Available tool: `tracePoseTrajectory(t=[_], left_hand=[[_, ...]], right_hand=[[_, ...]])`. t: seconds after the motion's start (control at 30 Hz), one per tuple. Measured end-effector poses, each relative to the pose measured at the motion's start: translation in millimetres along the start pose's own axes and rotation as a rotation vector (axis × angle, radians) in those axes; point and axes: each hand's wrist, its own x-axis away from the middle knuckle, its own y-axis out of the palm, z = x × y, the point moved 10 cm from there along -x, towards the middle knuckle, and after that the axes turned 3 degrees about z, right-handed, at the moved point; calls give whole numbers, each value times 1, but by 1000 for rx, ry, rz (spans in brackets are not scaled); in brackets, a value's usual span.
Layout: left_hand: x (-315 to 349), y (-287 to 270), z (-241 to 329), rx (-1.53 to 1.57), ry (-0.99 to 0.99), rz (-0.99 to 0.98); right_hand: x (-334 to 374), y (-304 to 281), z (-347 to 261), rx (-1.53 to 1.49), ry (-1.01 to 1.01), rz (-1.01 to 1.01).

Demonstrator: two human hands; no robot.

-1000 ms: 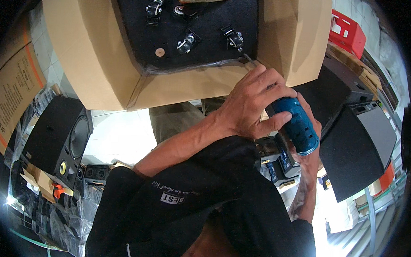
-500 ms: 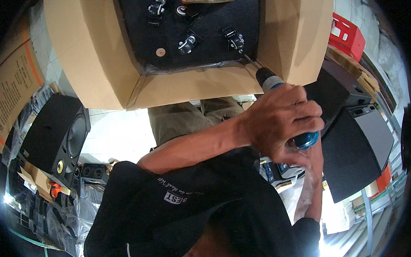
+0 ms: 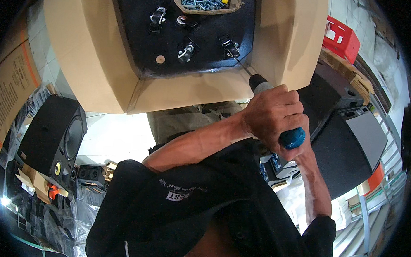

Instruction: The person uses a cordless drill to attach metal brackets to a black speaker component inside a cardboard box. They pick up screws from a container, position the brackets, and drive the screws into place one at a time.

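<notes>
My left hand [image 3: 273,113] wraps over the body of a blue and black power drill [image 3: 292,138]. Beneath it my right hand [image 3: 300,150] closes round the drill too, its fingers mostly hidden. The long thin bit slants up and left, and its tip meets the near edge of a black swivel caster [image 3: 229,48]. That caster lies on a black panel [image 3: 207,67] inside an open cardboard box [image 3: 175,91]. More casters sit on the panel: one at the upper left [image 3: 157,20], one lower down [image 3: 186,53], and one between them, partly in shadow [image 3: 184,21].
A cardboard tray [image 3: 209,11] of silvery screws sits at the panel's far side. A round tan disc [image 3: 160,59] shows on the panel. Black speakers stand at the left [image 3: 51,136] and right [image 3: 349,151]. Beyond the box's right flap is a red plastic piece [image 3: 342,38].
The drill and both hands have shifted slightly left in view. My left hand sits more firmly round the drill. More of the screw tray shows now.
</notes>
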Motion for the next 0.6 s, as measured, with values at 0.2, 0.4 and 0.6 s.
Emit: tracePoseTrajectory(t=[0.2, 0.4, 0.6], left_hand=[[0, 2, 0, -5, 15, -33], [7, 2, -1, 15, 0, -20], [11, -15, 5, -72, -2, 89]], right_hand=[[5, 1, -8, -59, -81, 75], [-5, -2, -26, 28, -155, 59], [-19, -8, -53, 398, -253, -46]])
